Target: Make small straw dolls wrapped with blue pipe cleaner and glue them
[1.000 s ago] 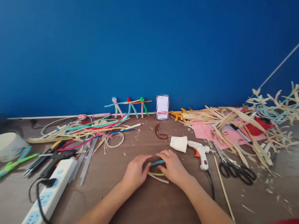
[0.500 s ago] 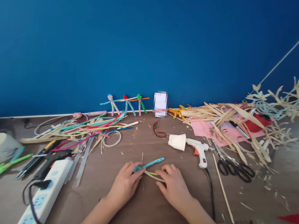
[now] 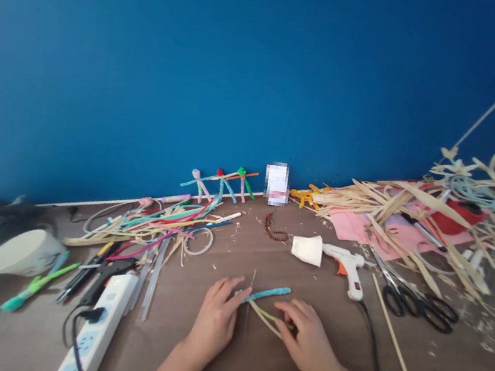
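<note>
Fingertips of my left hand (image 3: pixel 218 312) pinch the left end of a fuzzy light-blue pipe cleaner piece (image 3: pixel 273 293), low over the table. Two thin stems trail from that end, one yellow-green (image 3: pixel 265 312) and one whitish (image 3: pixel 266 324). My right hand (image 3: pixel 309 337) has its thumb and forefinger curled around the free end of the yellow-green stem; the exact contact is partly hidden. A thin clear strand (image 3: pixel 254 279) stands up beside the left fingertips.
A white glue gun (image 3: pixel 349 266) with a paper cup on its nozzle end, scissors (image 3: pixel 423 306) and a stick (image 3: pixel 397 345) lie right. Left are a power strip (image 3: pixel 102 318), pipe cleaners (image 3: pixel 151 221) and a white bowl (image 3: pixel 24 250). Three pipe-cleaner figures (image 3: pixel 220 185) lean by the wall.
The view has swung left, so everything sits further right and lower. My right thumb and forefinger have curled in around the stem's end; my left hand stays at the blue piece.
</note>
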`<state>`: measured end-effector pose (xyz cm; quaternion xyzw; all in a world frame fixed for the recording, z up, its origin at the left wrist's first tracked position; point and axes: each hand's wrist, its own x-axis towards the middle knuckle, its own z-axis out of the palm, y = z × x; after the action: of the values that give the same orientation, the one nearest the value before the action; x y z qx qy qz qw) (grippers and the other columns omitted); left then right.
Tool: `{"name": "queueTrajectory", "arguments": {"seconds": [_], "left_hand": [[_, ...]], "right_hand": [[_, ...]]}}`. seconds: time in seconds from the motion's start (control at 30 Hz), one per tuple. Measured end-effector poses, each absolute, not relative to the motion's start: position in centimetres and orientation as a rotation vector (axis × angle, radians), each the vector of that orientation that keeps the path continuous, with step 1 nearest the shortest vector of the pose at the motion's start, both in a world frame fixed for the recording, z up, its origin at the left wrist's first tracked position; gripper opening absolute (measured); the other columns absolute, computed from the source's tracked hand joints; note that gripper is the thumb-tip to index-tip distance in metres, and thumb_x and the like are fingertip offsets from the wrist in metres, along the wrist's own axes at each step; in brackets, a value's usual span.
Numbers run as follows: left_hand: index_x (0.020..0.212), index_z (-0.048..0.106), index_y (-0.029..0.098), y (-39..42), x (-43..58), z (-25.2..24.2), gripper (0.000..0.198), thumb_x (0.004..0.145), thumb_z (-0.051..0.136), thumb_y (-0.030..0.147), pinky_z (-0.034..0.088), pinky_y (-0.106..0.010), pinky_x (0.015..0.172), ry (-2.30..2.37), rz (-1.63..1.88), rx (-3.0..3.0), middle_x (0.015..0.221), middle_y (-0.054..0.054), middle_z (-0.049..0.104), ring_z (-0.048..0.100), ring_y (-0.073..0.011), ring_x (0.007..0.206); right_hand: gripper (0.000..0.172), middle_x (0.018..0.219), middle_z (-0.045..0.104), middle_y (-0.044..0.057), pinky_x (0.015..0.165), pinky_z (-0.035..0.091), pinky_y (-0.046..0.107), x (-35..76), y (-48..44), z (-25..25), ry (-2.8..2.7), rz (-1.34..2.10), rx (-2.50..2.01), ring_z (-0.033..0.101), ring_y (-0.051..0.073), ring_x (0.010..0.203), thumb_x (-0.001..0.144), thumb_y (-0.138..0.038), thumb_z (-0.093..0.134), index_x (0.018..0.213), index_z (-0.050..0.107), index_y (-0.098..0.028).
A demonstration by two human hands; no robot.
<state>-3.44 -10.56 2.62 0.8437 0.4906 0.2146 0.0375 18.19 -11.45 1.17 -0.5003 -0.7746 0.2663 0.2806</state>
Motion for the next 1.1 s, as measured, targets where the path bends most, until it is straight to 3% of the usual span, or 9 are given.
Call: {"name": "queueTrajectory", "arguments": {"seconds": [0.17, 0.27, 0.37, 0.47, 0.63, 0.8, 0.97, 1.1], "left_hand": [[0.108, 0.055, 0.017, -7.2, -9.3, 4.9, 0.039, 0.074, 0.038, 0.01, 0.035, -0.041, 0.091, 1.8, 0.661, 2.4, 0.109, -0.01, 0.056, 0.047, -0.0225, 0.103], [0.102, 0.058, 0.017, -3.6, -13.3, 6.0, 0.033, 0.077, 0.036, 0.018, 0.042, -0.038, 0.084, 2.014, 0.633, 2.186, 0.101, -0.008, 0.061, 0.054, -0.0214, 0.095], [0.106, 0.056, 0.015, 0.3, -16.6, 6.9, 0.035, 0.078, 0.036, 0.017, 0.039, -0.029, 0.087, 2.316, 0.381, 2.151, 0.107, -0.007, 0.059, 0.051, -0.0187, 0.1], [0.11, 0.052, 0.008, 3.7, -19.1, 7.8, 0.038, 0.076, 0.036, 0.013, 0.038, -0.03, 0.086, 2.456, 0.273, 2.094, 0.108, -0.013, 0.057, 0.051, -0.0222, 0.1], [0.109, 0.052, 0.008, 7.2, -21.1, 8.4, 0.035, 0.078, 0.038, 0.013, 0.039, -0.033, 0.08, 2.481, 0.042, 2.077, 0.09, -0.012, 0.063, 0.056, -0.024, 0.088], [0.109, 0.051, 0.015, 9.5, -19.6, 7.5, 0.029, 0.083, 0.038, 0.022, 0.04, -0.033, 0.079, 2.412, -0.116, 2.163, 0.098, -0.009, 0.06, 0.053, -0.0217, 0.094], [0.108, 0.047, 0.014, 10.7, -18.3, 6.5, 0.031, 0.081, 0.047, 0.029, 0.046, -0.039, 0.075, 2.38, -0.258, 2.209, 0.107, -0.008, 0.051, 0.053, -0.0178, 0.09], [0.09, 0.059, 0.012, 10.2, -18.8, 7.2, 0.021, 0.08, 0.046, 0.024, 0.043, -0.036, 0.075, 2.388, -0.19, 2.327, 0.097, -0.011, 0.056, 0.053, -0.021, 0.088]], "right_hand": [[0.018, 0.072, 0.054, 0.004, 0.067, 0.041, 0.032, 18.5, -11.1, 0.2, -2.009, 0.794, -1.334, 0.051, 0.018, 0.07, 0.081, -0.024, 0.042, 0.093, 0.055, -0.02], [0.017, 0.073, 0.056, 0.004, 0.066, 0.042, 0.033, 18.5, -10.9, -0.1, -2.015, 0.793, -1.33, 0.052, 0.018, 0.069, 0.081, -0.024, 0.041, 0.091, 0.055, -0.022], [0.016, 0.074, 0.057, 0.005, 0.066, 0.042, 0.033, 18.4, -10.8, -0.2, -2.027, 0.778, -1.326, 0.053, 0.019, 0.07, 0.081, -0.023, 0.042, 0.085, 0.056, -0.022], [0.015, 0.075, 0.059, 0.005, 0.066, 0.042, 0.033, 18.4, -10.7, -0.2, -2.046, 0.765, -1.321, 0.053, 0.019, 0.071, 0.08, -0.023, 0.042, 0.082, 0.057, -0.022], [0.015, 0.073, 0.06, 0.005, 0.064, 0.042, 0.032, 18.3, -10.6, 0.1, -2.058, 0.738, -1.335, 0.054, 0.019, 0.07, 0.079, -0.022, 0.043, 0.078, 0.058, -0.023], [0.017, 0.071, 0.06, 0.004, 0.062, 0.041, 0.032, 18.2, -10.5, 0.3, -2.047, 0.729, -1.332, 0.054, 0.02, 0.068, 0.08, -0.023, 0.042, 0.075, 0.058, -0.024], [0.018, 0.071, 0.059, 0.004, 0.065, 0.04, 0.031, 18.2, -10.6, 0.3, -2.044, 0.768, -1.337, 0.053, 0.018, 0.068, 0.081, -0.022, 0.04, 0.076, 0.057, -0.022], [0.018, 0.073, 0.059, 0.003, 0.066, 0.038, 0.03, 18.1, -10.6, 0.5, -2.045, 0.795, -1.352, 0.052, 0.017, 0.07, 0.081, -0.02, 0.039, 0.076, 0.057, -0.021]]}}
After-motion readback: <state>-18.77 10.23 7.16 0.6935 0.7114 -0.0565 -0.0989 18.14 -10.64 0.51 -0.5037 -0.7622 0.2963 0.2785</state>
